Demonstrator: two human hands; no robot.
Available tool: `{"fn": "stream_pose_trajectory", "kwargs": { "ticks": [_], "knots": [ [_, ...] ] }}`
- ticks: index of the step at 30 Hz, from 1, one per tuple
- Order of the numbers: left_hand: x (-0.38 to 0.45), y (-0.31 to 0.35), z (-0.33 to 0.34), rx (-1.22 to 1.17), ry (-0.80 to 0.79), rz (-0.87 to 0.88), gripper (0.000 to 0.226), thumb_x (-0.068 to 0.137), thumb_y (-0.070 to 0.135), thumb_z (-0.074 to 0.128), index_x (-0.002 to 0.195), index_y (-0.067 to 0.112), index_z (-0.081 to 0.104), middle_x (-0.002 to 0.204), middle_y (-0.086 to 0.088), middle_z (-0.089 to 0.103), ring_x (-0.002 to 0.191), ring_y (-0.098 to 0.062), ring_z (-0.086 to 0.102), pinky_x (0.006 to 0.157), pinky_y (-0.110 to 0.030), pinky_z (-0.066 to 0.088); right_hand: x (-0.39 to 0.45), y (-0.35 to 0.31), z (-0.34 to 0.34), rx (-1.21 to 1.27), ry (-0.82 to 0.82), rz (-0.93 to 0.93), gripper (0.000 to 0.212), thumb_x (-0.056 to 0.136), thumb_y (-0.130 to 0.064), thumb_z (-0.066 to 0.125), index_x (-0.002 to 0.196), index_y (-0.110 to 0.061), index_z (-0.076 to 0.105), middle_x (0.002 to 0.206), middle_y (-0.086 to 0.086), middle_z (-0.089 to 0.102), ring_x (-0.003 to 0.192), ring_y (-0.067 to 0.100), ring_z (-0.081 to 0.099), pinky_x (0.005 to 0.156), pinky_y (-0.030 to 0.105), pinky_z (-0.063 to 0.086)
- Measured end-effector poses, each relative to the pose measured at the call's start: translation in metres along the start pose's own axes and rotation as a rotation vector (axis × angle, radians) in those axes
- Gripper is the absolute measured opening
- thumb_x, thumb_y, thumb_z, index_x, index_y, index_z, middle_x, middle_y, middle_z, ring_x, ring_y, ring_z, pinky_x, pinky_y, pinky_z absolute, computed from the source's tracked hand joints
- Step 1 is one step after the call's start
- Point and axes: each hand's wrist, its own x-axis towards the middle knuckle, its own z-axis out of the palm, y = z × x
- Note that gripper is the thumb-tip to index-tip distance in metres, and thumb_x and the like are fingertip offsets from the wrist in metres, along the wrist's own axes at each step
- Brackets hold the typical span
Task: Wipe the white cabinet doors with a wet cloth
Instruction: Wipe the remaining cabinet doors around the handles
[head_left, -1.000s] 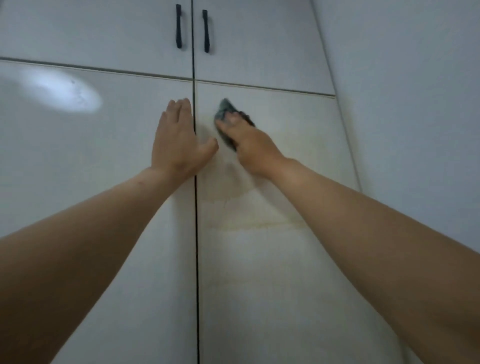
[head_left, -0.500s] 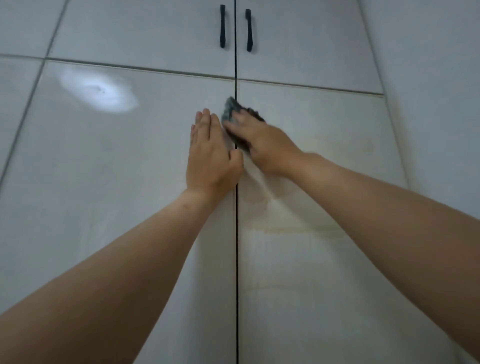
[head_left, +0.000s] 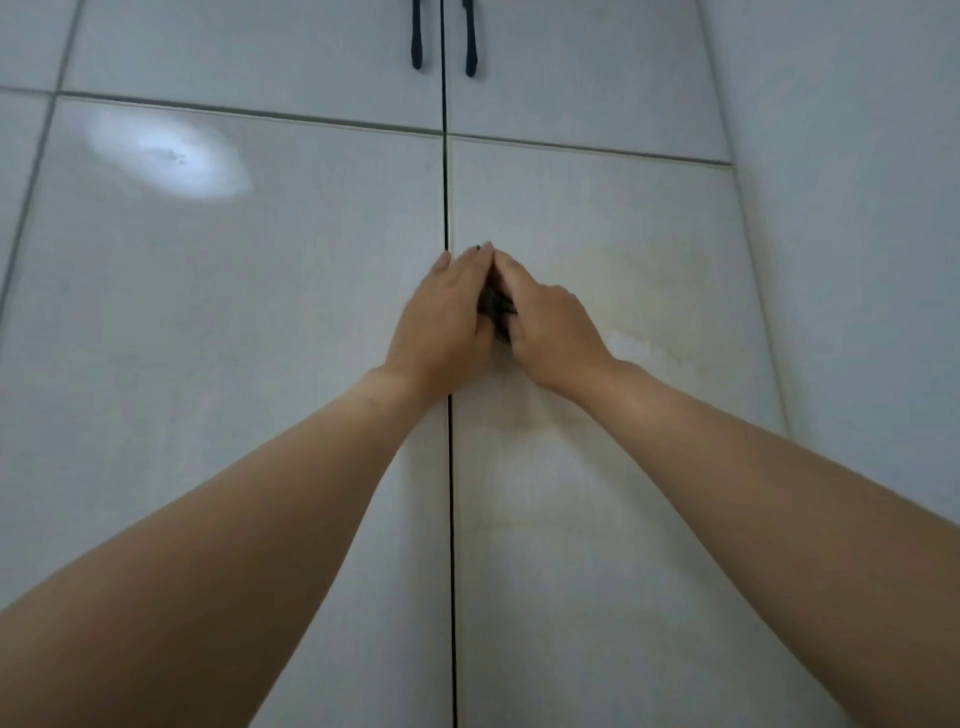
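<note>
Head view: a person's left hand (head_left: 441, 317) and right hand (head_left: 545, 322) meet fingertip to fingertip over a dark cloth (head_left: 494, 304), mostly hidden between them, against the right-hand white cabinet door (head_left: 597, 519) just beside the centre seam. Whether either hand grips or merely presses the cloth cannot be told. Two black handles (head_left: 470, 39) hang above.

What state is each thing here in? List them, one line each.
Left hand: on the cloth, fingers fairly straight.
Right hand: on the cloth, fingers bent.
Cloth: dark, bunched between both hands.
Right door: shut, streaked.
Left door: shut, glossy.
Handles: hanging upright.
</note>
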Motion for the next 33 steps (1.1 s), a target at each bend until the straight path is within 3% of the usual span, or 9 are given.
{"fn": "stream_pose_trajectory", "kwargs": {
  "ticks": [4, 9, 14, 16, 19, 24, 25, 30, 33],
  "knots": [
    [-0.012, -0.012, -0.007, 0.157, 0.008, 0.08, 0.061, 0.082, 0.006, 0.045, 0.143, -0.004, 0.047, 0.143, -0.02, 0.054, 0.135, -0.03, 0.049, 0.121, -0.032, 0.017, 0.008, 0.018, -0.003, -0.11, 0.01, -0.07, 0.067, 0.09, -0.002, 0.044, 0.151, -0.026, 0.033, 0.153, 0.0, 0.041, 0.135, 0.024, 0.045, 0.105, 0.037, 0.043],
    [-0.011, -0.027, -0.022, 0.281, 0.021, -0.043, 0.064, 0.087, 0.016, 0.033, 0.147, -0.004, 0.04, 0.152, -0.022, 0.042, 0.146, -0.034, 0.034, 0.124, -0.039, 0.015, 0.069, -0.003, -0.012, -0.139, 0.034, 0.127, 0.069, 0.092, -0.001, 0.046, 0.153, -0.028, 0.028, 0.16, 0.0, 0.024, 0.145, 0.021, 0.025, 0.116, 0.032, 0.022],
    [-0.014, -0.03, -0.022, 0.175, 0.119, -0.127, 0.059, 0.091, 0.015, 0.031, 0.146, -0.001, 0.044, 0.152, -0.018, 0.044, 0.147, -0.029, 0.033, 0.124, -0.034, 0.015, 0.005, -0.005, 0.019, -0.141, -0.035, -0.249, 0.063, 0.094, -0.002, 0.044, 0.151, -0.026, 0.033, 0.16, -0.003, 0.027, 0.148, 0.014, 0.021, 0.111, 0.026, 0.028],
    [-0.014, -0.024, -0.02, 0.164, 0.08, -0.145, 0.064, 0.087, 0.015, 0.029, 0.148, 0.0, 0.041, 0.154, -0.017, 0.041, 0.149, -0.029, 0.029, 0.124, -0.035, 0.013, 0.003, 0.025, 0.002, -0.173, -0.017, -0.139, 0.064, 0.093, -0.001, 0.043, 0.152, -0.026, 0.032, 0.16, -0.003, 0.025, 0.147, 0.014, 0.021, 0.113, 0.024, 0.024],
    [-0.012, -0.015, -0.016, 0.202, -0.011, -0.14, 0.071, 0.083, 0.017, 0.028, 0.151, 0.0, 0.034, 0.158, -0.017, 0.033, 0.151, -0.03, 0.02, 0.126, -0.039, 0.009, 0.016, 0.05, -0.019, -0.149, 0.068, 0.335, 0.069, 0.092, -0.001, 0.042, 0.155, -0.019, 0.022, 0.163, 0.002, 0.016, 0.149, 0.019, 0.015, 0.119, 0.034, 0.02],
    [-0.001, 0.0, -0.006, 0.265, -0.029, -0.176, 0.072, 0.085, 0.021, 0.032, 0.154, -0.001, 0.026, 0.161, -0.02, 0.026, 0.152, -0.032, 0.016, 0.126, -0.041, 0.007, -0.019, 0.029, -0.004, -0.15, -0.041, -0.023, 0.072, 0.09, 0.005, 0.038, 0.156, -0.017, 0.02, 0.163, 0.0, 0.013, 0.15, 0.015, 0.008, 0.116, 0.028, 0.018],
    [0.001, 0.005, -0.003, 0.269, -0.04, -0.194, 0.073, 0.086, 0.022, 0.033, 0.154, -0.002, 0.024, 0.161, -0.021, 0.025, 0.152, -0.033, 0.015, 0.126, -0.041, 0.006, -0.02, 0.045, -0.013, -0.157, -0.033, 0.001, 0.072, 0.09, 0.005, 0.038, 0.155, -0.016, 0.021, 0.163, 0.001, 0.013, 0.15, 0.016, 0.009, 0.118, 0.029, 0.018],
    [0.007, 0.017, 0.007, 0.361, -0.107, -0.27, 0.075, 0.091, 0.025, 0.038, 0.155, -0.005, 0.013, 0.163, -0.024, 0.014, 0.153, -0.035, 0.007, 0.126, -0.043, 0.005, 0.008, 0.101, -0.049, -0.197, 0.135, 0.686, 0.063, 0.094, -0.003, 0.039, 0.154, -0.006, 0.018, 0.162, 0.013, 0.015, 0.149, 0.028, 0.014, 0.121, 0.038, 0.015],
    [0.008, 0.023, 0.013, 0.404, -0.088, -0.281, 0.077, 0.089, 0.03, 0.033, 0.154, -0.006, 0.015, 0.161, -0.027, 0.016, 0.152, -0.038, 0.01, 0.125, -0.045, 0.007, 0.005, 0.064, -0.025, -0.169, 0.089, 0.348, 0.065, 0.091, 0.001, 0.038, 0.153, -0.007, 0.023, 0.161, 0.013, 0.017, 0.149, 0.027, 0.013, 0.12, 0.03, 0.011]
  ]
}}
